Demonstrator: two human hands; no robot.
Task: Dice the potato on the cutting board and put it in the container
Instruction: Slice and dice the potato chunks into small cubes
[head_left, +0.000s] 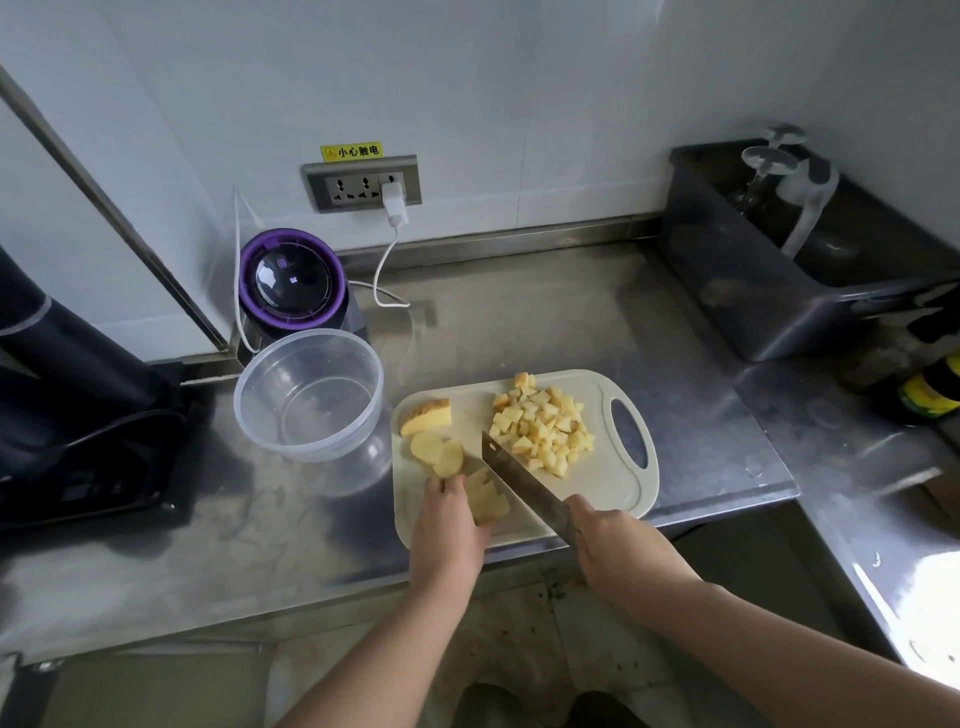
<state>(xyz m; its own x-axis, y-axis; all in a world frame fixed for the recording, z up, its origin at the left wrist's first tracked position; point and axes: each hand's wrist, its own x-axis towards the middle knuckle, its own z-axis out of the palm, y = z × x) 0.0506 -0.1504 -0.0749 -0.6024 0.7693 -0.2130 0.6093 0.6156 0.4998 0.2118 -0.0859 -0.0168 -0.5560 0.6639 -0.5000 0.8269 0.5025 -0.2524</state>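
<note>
A yellow sticker (351, 151) on the wall, just above the socket panel (362, 183), reads 小心触电 in black (a small warning symbol sits to its left). The bottle label (932, 387) at right is too blurred to read.

Your left hand (449, 525) and your right hand (615, 545) are both bare, with uncovered fingers and knuckles, and each wrist is uncovered too. Your left forearm (395, 639) is bare along all of its visible length, slim and smooth until the bottom edge of the view cuts it off. Your right forearm (769, 639) is bare as well, and the wide lens makes it look broader and heavier toward the lower right corner. Low between your arms show the tips of your dark, round-toed shoes (485, 704), one for each foot. They are dim and blurred, so you cannot make out their material or fastening.
</note>
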